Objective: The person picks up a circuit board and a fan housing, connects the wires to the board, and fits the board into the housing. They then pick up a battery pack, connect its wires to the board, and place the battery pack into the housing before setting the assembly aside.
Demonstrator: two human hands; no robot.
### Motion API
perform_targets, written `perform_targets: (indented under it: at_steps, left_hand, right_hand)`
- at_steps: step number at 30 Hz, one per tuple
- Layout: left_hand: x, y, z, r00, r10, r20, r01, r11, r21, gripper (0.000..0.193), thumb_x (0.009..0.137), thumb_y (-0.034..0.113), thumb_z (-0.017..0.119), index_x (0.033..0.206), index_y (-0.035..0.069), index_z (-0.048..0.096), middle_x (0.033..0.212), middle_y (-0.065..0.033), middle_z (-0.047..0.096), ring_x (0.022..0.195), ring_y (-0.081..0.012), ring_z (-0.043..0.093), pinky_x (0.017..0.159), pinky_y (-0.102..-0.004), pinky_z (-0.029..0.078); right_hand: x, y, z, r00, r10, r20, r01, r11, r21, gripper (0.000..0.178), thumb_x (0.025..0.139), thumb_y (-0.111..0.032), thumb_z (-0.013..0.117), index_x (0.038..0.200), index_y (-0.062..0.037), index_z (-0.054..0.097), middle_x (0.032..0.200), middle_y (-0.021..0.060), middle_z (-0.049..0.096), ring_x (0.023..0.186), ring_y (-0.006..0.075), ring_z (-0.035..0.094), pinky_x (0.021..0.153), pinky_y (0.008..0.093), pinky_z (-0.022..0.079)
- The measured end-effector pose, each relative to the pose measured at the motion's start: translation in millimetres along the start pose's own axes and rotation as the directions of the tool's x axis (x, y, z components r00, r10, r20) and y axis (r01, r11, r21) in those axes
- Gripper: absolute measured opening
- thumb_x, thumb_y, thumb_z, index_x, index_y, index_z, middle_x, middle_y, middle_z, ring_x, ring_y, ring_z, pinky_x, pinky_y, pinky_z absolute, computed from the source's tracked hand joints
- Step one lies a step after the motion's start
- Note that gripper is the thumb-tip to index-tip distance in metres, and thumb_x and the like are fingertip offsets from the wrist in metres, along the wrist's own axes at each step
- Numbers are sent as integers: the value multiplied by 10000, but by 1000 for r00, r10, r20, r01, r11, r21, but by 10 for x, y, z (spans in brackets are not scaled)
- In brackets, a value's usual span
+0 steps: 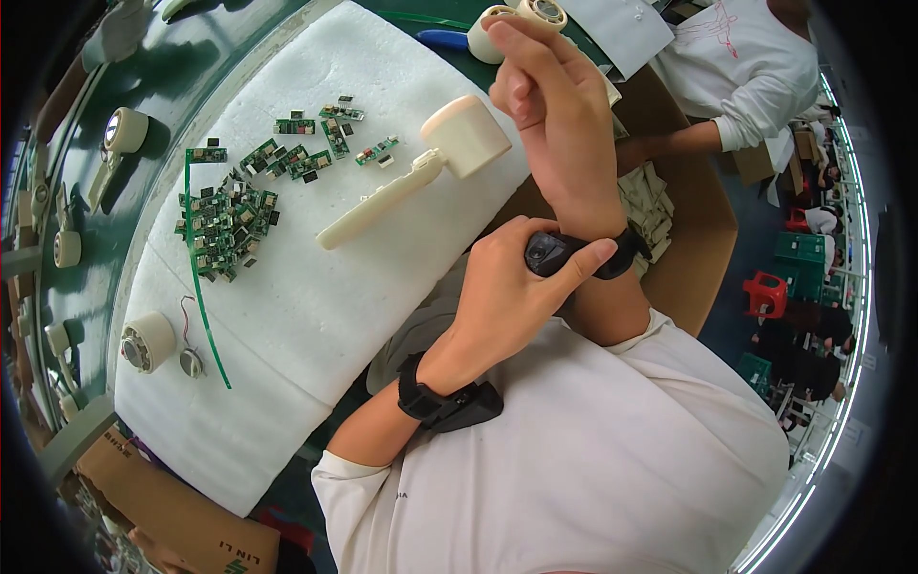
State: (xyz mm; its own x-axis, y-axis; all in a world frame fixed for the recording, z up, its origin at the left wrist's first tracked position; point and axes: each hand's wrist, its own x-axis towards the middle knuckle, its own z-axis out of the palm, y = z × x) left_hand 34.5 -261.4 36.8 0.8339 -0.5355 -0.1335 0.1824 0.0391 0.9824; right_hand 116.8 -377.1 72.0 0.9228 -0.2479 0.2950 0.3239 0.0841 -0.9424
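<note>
My left hand (512,287) is closed around a small black device (552,253) strapped to my right wrist, its thumb lying along the device. My right hand (564,120) is raised above the far right of the work surface, fingers loosely bent and apart, nothing visible in them. Another black device (464,407) is strapped to my left wrist. On the white foam sheet (335,306) lies a cream part (469,134) with a cylindrical head and a long handle. Left of it are scattered small green circuit boards (229,220), several of them heaped together.
A green strip (206,330) crosses the foam beside a cream round housing (148,342) and a small wired metal disc (191,363). A cardboard box (703,239) holding pale parts stands at right, near a co-worker's arm (684,141). More cream parts (124,131) lie on the green bench.
</note>
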Motion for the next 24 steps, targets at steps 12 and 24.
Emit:
perform_targets:
  at_steps: [12, 24]
  left_hand:
    - [-3, 191, -3, 996, -82, -28, 81, 996, -38, 556, 918, 466, 797, 918, -84, 718, 576, -33, 607, 534, -97, 560, 529, -288, 450]
    - [-169, 82, -345, 984, 133, -117, -115, 982, 151, 407, 918, 333, 818, 1110, -10, 716, 712, 41, 441, 617, -63, 383, 537, -257, 310]
  right_hand:
    - [283, -42, 195, 989, -136, -60, 123, 974, -191, 181, 989, -176, 733, 1075, -17, 729, 678, -58, 589, 638, 6, 521, 586, 188, 421]
    - [93, -26, 140, 970, -84, 229, 169, 910, -379, 174, 974, -171, 734, 1080, -36, 761, 797, -11, 696, 678, 49, 581, 643, 201, 438]
